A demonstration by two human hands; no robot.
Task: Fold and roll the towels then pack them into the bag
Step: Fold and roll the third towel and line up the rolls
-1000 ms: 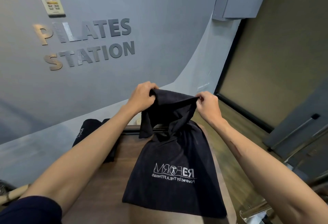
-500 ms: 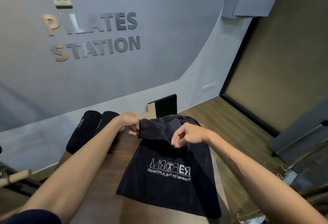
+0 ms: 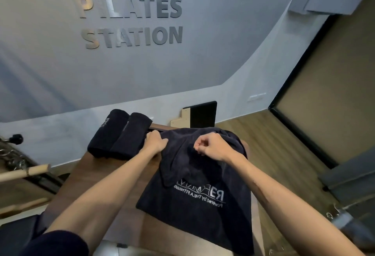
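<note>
Two rolled towels [image 3: 119, 135] lie at the counter's [image 3: 97, 176] far left. The left hand [image 3: 155, 141] grasps the dark towel's [image 3: 203, 199] far edge; the right hand's [image 3: 211, 146] fingers pinch it too. Held up a second ago, that edge now folds down toward the logo: folding has begun. No bag is in view.

A grey wall [image 3: 203, 63] with raised letters [image 3: 129, 20] reading PILATES STATION rises beyond the grip. Wood floor [image 3: 253, 134] runs to its right; a brown table [image 3: 105, 180] lies beneath.
</note>
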